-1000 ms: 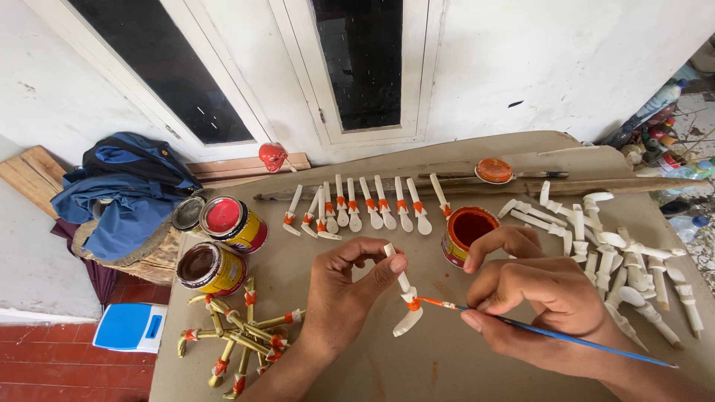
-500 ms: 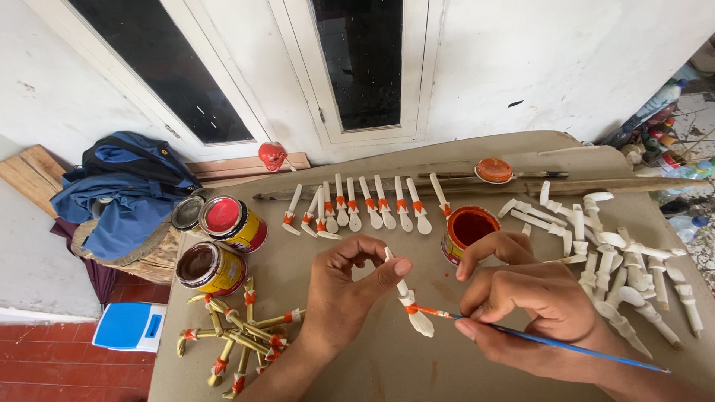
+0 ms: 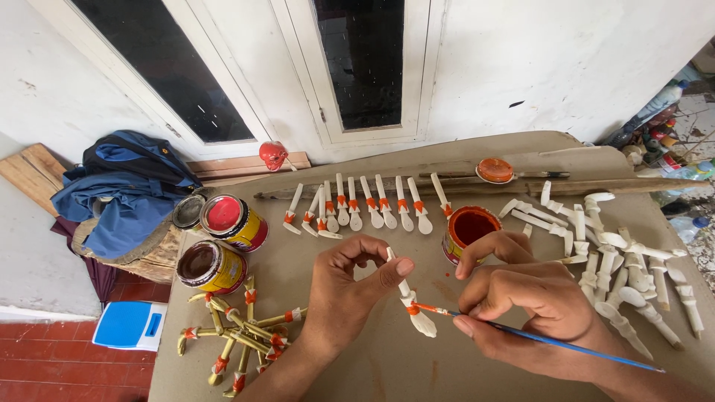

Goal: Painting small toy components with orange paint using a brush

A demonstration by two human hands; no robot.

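The left hand [image 3: 346,286] pinches a small white spoon [image 3: 408,294] by its handle, bowl pointing down, between both hands. The right hand [image 3: 532,301] grips a blue brush [image 3: 551,339], its orange tip now touching the spoon's neck, where a moment ago it sat slightly further along the piece; the orange band looks to be going on. Just beyond the right hand stands the open red paint can [image 3: 469,227]; beyond both, a row of banded spoons [image 3: 357,208] lies on the surface [image 3: 357,372].

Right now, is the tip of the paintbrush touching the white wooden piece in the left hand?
Touching. The head view shows the paintbrush tip meeting the orange band on the white wooden piece, pinched by the left hand.
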